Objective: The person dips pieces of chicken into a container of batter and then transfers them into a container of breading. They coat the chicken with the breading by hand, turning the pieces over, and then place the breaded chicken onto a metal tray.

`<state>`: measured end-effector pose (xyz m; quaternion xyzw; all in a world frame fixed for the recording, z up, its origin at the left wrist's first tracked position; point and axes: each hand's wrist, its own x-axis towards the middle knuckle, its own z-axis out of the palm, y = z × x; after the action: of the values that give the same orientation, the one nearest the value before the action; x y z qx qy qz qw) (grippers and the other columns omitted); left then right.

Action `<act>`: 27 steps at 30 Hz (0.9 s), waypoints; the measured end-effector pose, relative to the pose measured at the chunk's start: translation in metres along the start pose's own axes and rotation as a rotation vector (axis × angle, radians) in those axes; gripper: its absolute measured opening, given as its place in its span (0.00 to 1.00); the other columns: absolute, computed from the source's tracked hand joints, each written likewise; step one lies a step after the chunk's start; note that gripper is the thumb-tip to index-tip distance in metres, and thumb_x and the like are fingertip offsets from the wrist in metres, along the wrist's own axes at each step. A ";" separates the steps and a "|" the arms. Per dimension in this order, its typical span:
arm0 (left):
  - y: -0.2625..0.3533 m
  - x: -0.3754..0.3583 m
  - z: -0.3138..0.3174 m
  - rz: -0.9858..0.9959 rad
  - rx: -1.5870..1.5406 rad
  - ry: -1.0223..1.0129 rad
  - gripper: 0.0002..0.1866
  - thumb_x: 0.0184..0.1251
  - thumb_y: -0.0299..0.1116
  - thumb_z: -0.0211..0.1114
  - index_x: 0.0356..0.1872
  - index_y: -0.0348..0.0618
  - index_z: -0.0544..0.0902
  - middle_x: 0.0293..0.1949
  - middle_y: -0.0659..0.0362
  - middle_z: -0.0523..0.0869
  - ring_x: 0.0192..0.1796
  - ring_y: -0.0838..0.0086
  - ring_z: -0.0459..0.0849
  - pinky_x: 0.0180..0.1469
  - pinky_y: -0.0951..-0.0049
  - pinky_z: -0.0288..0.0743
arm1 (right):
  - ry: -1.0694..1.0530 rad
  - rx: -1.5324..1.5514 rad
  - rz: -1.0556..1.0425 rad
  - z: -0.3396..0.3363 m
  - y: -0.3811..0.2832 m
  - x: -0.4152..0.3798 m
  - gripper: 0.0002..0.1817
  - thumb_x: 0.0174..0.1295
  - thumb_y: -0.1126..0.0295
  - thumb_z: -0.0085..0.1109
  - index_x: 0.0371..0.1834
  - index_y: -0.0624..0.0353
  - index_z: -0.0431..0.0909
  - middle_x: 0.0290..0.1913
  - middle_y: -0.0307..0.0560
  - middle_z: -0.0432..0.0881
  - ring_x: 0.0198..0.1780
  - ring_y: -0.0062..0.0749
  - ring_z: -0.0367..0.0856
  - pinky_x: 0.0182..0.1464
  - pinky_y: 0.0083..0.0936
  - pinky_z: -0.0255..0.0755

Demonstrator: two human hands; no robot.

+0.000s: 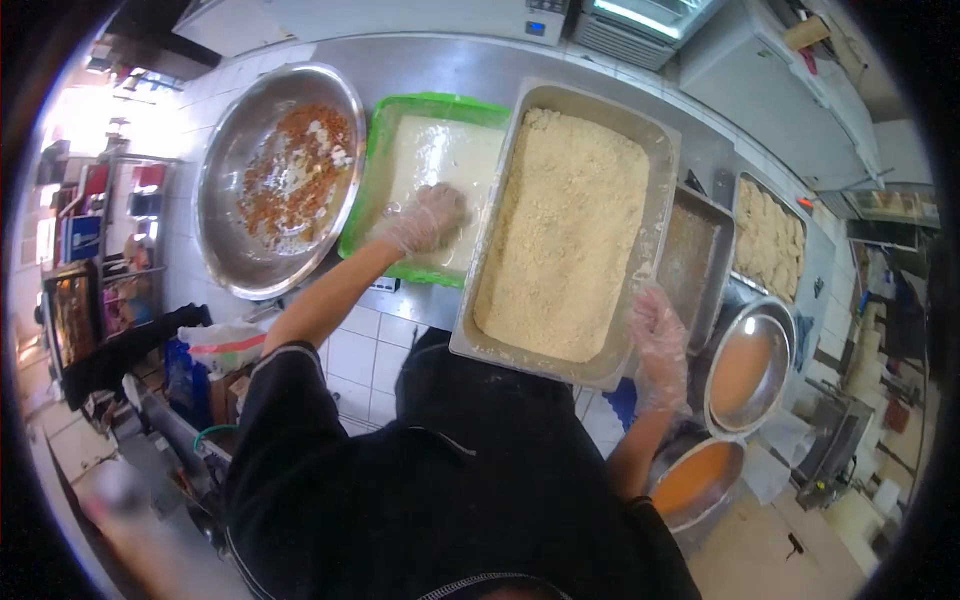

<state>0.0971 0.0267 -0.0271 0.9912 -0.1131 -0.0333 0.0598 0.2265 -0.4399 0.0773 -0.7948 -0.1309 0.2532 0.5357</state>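
Black short-sleeved shirt with thin pale piping at the sleeve hems; a clear, crinkled plastic glove covers the left hand (428, 218); another covers the right hand (660, 335).

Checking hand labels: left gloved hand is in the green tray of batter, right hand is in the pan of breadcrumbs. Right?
Not quite. In the head view the right hand rests on the crumb pan rim, not in the crumbs. The left hand is in the green tray of batter.

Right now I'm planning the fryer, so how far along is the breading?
Done: a tray of coated pieces sits at the far right. In hand: the left hand is in the green batter tub; the right hand rests by the crumb pan. Left: marinated bits in the round bowl.
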 end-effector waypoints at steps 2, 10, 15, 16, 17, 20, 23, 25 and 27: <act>-0.005 0.006 0.003 0.043 -0.048 -0.030 0.20 0.55 0.35 0.71 0.51 0.49 0.84 0.55 0.51 0.80 0.62 0.53 0.76 0.62 0.50 0.71 | 0.069 -0.050 0.094 0.022 -0.024 -0.020 0.33 0.66 0.78 0.69 0.75 0.59 0.70 0.62 0.48 0.79 0.61 0.29 0.78 0.65 0.27 0.72; -0.029 0.006 -0.012 0.256 0.054 -0.041 0.13 0.58 0.35 0.67 0.43 0.43 0.83 0.48 0.51 0.80 0.57 0.56 0.77 0.59 0.54 0.71 | 0.276 0.112 0.143 0.058 -0.049 -0.061 0.31 0.69 0.76 0.65 0.76 0.61 0.69 0.62 0.49 0.80 0.63 0.30 0.76 0.68 0.28 0.69; -0.039 0.004 -0.008 0.368 0.039 -0.021 0.10 0.62 0.35 0.62 0.42 0.45 0.83 0.45 0.52 0.80 0.55 0.59 0.78 0.58 0.58 0.71 | 0.306 0.034 0.151 0.066 -0.044 -0.074 0.30 0.70 0.73 0.66 0.75 0.60 0.70 0.62 0.49 0.80 0.63 0.31 0.76 0.68 0.29 0.68; -0.036 0.003 -0.016 0.369 0.078 -0.039 0.10 0.62 0.34 0.62 0.42 0.45 0.83 0.44 0.52 0.81 0.55 0.59 0.78 0.58 0.59 0.72 | 0.311 0.050 0.153 0.069 -0.039 -0.076 0.30 0.70 0.73 0.66 0.75 0.61 0.70 0.62 0.49 0.80 0.63 0.31 0.76 0.68 0.29 0.68; -0.033 0.003 -0.020 0.370 0.115 -0.056 0.10 0.62 0.34 0.62 0.42 0.45 0.84 0.44 0.52 0.81 0.55 0.60 0.78 0.58 0.59 0.72 | 0.316 0.063 0.155 0.071 -0.033 -0.079 0.30 0.70 0.72 0.66 0.75 0.61 0.70 0.62 0.49 0.80 0.63 0.31 0.76 0.68 0.30 0.68; -0.040 0.000 -0.008 0.428 0.217 0.057 0.10 0.62 0.34 0.62 0.43 0.45 0.84 0.45 0.51 0.81 0.54 0.60 0.78 0.57 0.59 0.72 | 0.318 0.027 0.169 0.073 -0.042 -0.080 0.30 0.70 0.72 0.67 0.75 0.61 0.70 0.62 0.49 0.80 0.62 0.30 0.76 0.68 0.29 0.68; -0.041 0.007 -0.002 0.394 0.199 -0.071 0.12 0.62 0.36 0.62 0.44 0.45 0.84 0.46 0.52 0.82 0.55 0.59 0.79 0.57 0.59 0.72 | 0.330 0.064 0.157 0.074 -0.039 -0.083 0.31 0.70 0.72 0.67 0.75 0.61 0.70 0.62 0.48 0.80 0.61 0.30 0.76 0.68 0.29 0.68; -0.043 0.006 -0.009 0.380 0.150 -0.156 0.14 0.65 0.38 0.62 0.48 0.44 0.83 0.50 0.50 0.83 0.59 0.56 0.78 0.62 0.55 0.71 | 0.340 0.064 0.142 0.070 -0.037 -0.087 0.31 0.70 0.71 0.67 0.75 0.61 0.69 0.61 0.47 0.80 0.61 0.29 0.76 0.67 0.28 0.68; -0.045 0.009 -0.022 0.334 0.062 -0.240 0.15 0.68 0.41 0.63 0.50 0.44 0.83 0.53 0.49 0.84 0.61 0.53 0.79 0.64 0.52 0.71 | 0.335 0.009 0.131 0.066 -0.039 -0.088 0.31 0.70 0.71 0.67 0.76 0.61 0.69 0.61 0.46 0.80 0.61 0.29 0.76 0.67 0.28 0.69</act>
<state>0.1177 0.0705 -0.0116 0.9491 -0.2829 -0.1372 0.0201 0.1192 -0.4147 0.1167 -0.8304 0.0132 0.1523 0.5358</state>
